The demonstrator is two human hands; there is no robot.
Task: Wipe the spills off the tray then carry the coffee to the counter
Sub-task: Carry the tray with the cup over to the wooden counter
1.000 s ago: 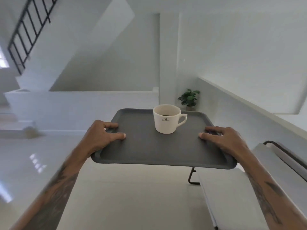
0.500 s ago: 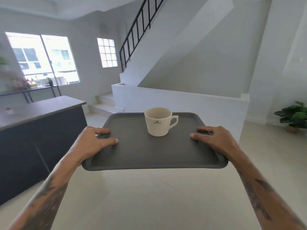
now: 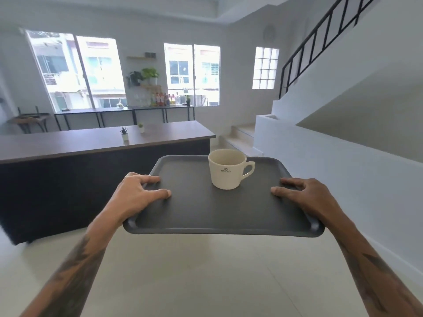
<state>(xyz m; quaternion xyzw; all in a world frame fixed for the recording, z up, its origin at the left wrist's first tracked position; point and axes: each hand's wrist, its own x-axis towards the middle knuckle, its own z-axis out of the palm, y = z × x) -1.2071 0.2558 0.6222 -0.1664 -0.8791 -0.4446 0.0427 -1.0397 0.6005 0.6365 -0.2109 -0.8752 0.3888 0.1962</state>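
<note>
Bearing an unreadable crowned logo, cup (image 3: 226,170) upright on tray (image 3: 219,211).

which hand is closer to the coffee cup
Right. The right hand grips the tray's right edge, nearer the coffee cup; the left hand holds the left edge, farther away.

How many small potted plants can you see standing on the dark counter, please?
2. One potted plant stands near the middle of the counter; the other sits just behind it to the right. More greenery is on the far wall shelves, not the counter.
</note>
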